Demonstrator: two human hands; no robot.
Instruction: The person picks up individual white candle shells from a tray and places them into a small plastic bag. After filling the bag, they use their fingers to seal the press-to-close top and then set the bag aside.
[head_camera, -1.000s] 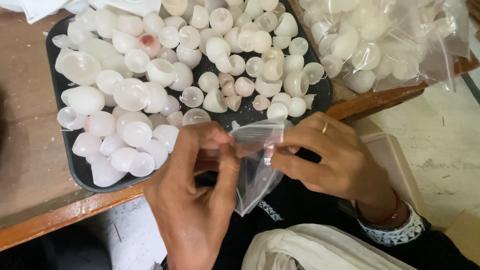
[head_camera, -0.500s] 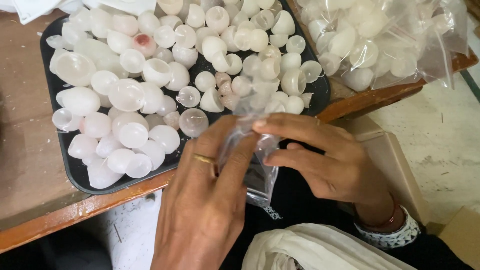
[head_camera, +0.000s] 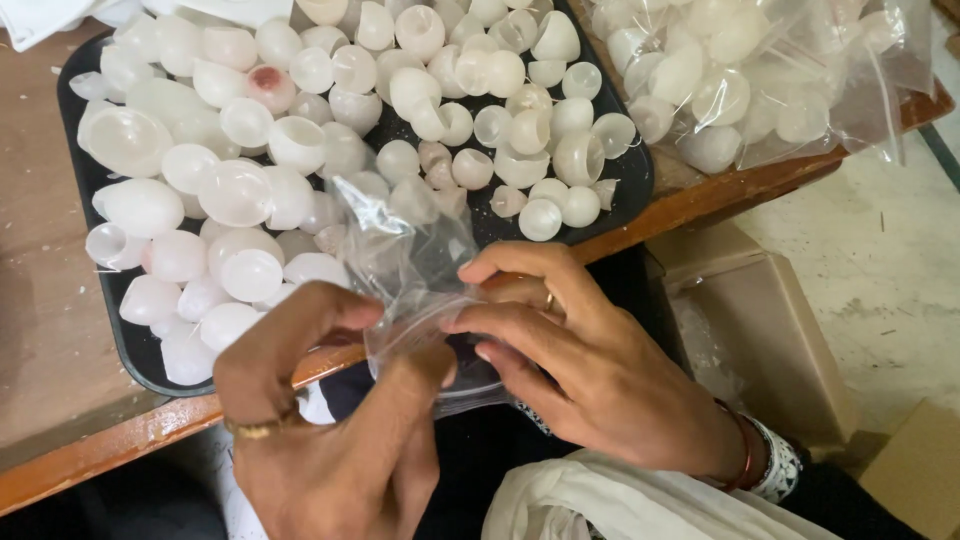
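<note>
Both my hands hold a small clear plastic bag (head_camera: 405, 260) just in front of the table edge. My left hand (head_camera: 330, 420) pinches its lower left side between thumb and fingers. My right hand (head_camera: 590, 350), with a ring and bangles at the wrist, grips the bag's right side, and the bag's mouth is spread between the two hands. The bag's upper part stands crumpled over the black tray (head_camera: 620, 185), which is heaped with several white and translucent rounded cups (head_camera: 235, 190). I cannot tell whether anything is inside the bag.
A large clear bag of the same white pieces (head_camera: 750, 75) lies at the table's right end. The wooden table edge (head_camera: 100, 465) runs diagonally. Cardboard boxes (head_camera: 770, 330) stand on the floor at right. White cloth (head_camera: 620, 505) lies on my lap.
The bag has been turned up and pulled open, its top now rising over the tray. My left hand shifted lower and left; my right hand's fingers moved onto the bag's rim.
</note>
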